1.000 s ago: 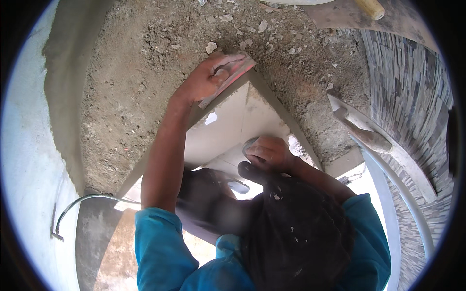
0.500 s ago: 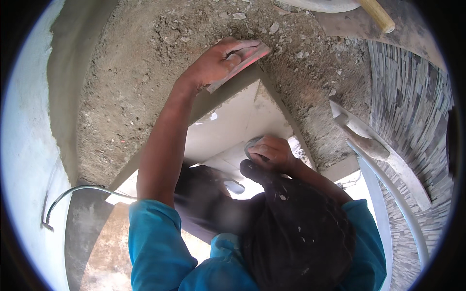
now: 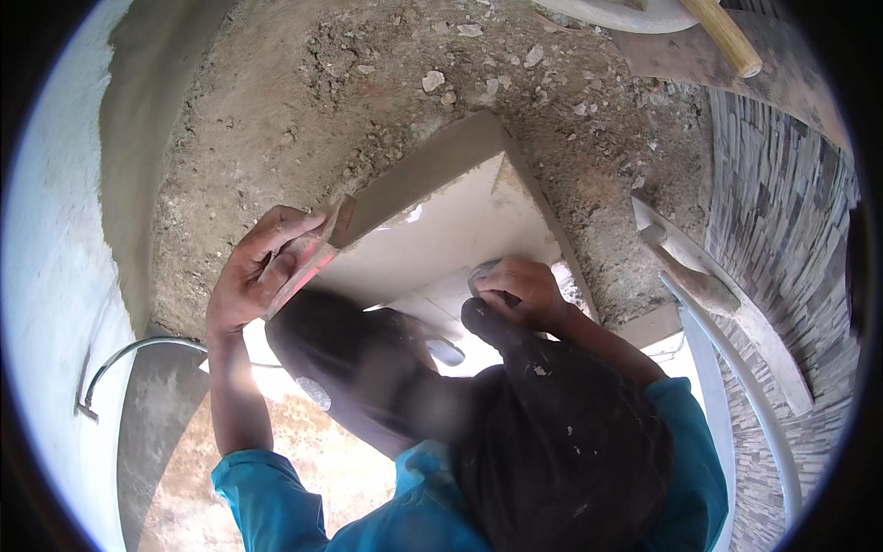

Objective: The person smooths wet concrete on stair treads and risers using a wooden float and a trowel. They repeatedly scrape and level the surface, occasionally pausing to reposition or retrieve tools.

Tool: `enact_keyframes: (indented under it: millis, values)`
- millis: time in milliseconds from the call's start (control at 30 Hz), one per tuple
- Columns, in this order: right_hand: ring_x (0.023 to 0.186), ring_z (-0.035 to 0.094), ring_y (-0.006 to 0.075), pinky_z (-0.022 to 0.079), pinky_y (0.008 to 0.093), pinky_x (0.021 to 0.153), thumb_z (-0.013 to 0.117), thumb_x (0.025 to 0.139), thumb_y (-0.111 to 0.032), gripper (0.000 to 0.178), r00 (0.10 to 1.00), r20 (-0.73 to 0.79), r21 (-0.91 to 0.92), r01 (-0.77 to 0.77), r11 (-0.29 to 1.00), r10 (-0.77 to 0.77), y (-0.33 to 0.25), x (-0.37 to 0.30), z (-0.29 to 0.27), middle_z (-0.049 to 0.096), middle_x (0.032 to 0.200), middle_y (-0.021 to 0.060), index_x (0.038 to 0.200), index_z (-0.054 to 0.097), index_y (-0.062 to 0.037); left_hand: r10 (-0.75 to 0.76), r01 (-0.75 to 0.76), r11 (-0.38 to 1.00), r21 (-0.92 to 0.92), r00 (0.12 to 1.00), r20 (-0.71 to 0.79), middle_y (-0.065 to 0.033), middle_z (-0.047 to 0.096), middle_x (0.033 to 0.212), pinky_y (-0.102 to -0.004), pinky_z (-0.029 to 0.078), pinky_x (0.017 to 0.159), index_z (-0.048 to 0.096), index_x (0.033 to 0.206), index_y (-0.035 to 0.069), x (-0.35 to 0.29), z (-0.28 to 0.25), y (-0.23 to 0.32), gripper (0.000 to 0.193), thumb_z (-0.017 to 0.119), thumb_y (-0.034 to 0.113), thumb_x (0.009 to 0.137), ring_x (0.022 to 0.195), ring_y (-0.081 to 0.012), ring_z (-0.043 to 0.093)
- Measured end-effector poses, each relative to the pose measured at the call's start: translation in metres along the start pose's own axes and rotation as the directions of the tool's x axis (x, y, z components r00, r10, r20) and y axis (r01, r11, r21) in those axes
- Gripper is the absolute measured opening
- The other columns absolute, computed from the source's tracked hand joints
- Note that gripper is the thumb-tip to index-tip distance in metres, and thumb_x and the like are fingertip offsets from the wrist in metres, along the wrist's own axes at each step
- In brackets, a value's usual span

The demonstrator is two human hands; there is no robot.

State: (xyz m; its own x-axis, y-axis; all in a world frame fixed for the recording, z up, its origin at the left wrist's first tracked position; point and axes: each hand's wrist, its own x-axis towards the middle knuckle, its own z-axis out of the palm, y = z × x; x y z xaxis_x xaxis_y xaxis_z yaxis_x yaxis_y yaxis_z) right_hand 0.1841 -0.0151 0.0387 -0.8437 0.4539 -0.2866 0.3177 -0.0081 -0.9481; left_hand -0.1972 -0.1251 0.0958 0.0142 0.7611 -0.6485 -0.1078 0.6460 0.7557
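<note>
My left hand (image 3: 256,271) is closed round a hand float (image 3: 324,241) with a pinkish-red patch. The float is tilted against the left edge of a pale, smooth-topped step (image 3: 441,225), beside my left knee. A smooth grey band of mortar (image 3: 418,170) runs along that edge to the far corner. My right hand (image 3: 522,290) is closed over the step's right part, by my right knee. It grips a rounded dark grey piece (image 3: 480,274); its kind is mostly hidden by my fingers.
Rough ground with rubble (image 3: 368,101) surrounds the step. On the right a long float with a handle (image 3: 736,304) and a pale pipe (image 3: 768,405) lean by a stone-strip wall (image 3: 782,202). A wooden handle (image 3: 727,39) crosses a pale rim (image 3: 635,13). A thin hose (image 3: 138,346) curves at left.
My left hand has drawn the float back along the step's left edge, from near the far corner toward my left knee. My right hand has stayed in place.
</note>
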Motion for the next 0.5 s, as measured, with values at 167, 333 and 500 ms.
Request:
enact_keyframes:
  millis: [167,333,500]
  values:
    - [0.116,0.062,0.0205,0.05,0.0329,0.094,0.067,0.095,-0.013,0.041,0.931,0.238,0.752,-0.357,0.553,0.278,-0.041,0.055,-0.024,0.063,0.129,0.0129,0.135,0.059,-0.0028,0.168,-0.195,0.465,-0.864,0.977,-0.13,-0.0214,0.059,0.135,-0.0472,0.051,0.103,0.05,0.142,-0.001,-0.005,0.073,0.01,0.064,0.071,0.032,0.092,0.124,-0.034,0.061]
    - [0.127,0.057,0.0209,0.046,0.0363,0.104,0.071,0.094,-0.021,0.071,0.895,0.371,0.789,-0.445,0.424,0.249,-0.062,0.077,-0.051,0.059,0.139,0.0106,0.154,0.04,0.0006,0.088,0.09,0.004,-0.996,0.992,0.09,-0.0158,0.063,0.126,-0.042,0.053,0.094,0.053,0.133,0.0,0.031,0.172,-0.009,0.049,0.068,0.029,0.096,0.115,-0.0281,0.064]
    - [0.116,0.062,0.0175,0.05,0.0351,0.1,0.075,0.091,-0.031,0.062,0.961,0.098,0.803,-0.231,0.55,0.26,-0.04,0.054,-0.072,0.062,0.129,0.0094,0.139,0.05,-0.0002,0.014,0.335,-0.029,-0.942,0.942,0.335,-0.0102,0.067,0.118,-0.0367,0.055,0.085,0.057,0.124,0.002,0.051,0.207,-0.02,0.035,0.065,0.026,0.099,0.107,-0.0222,0.066]
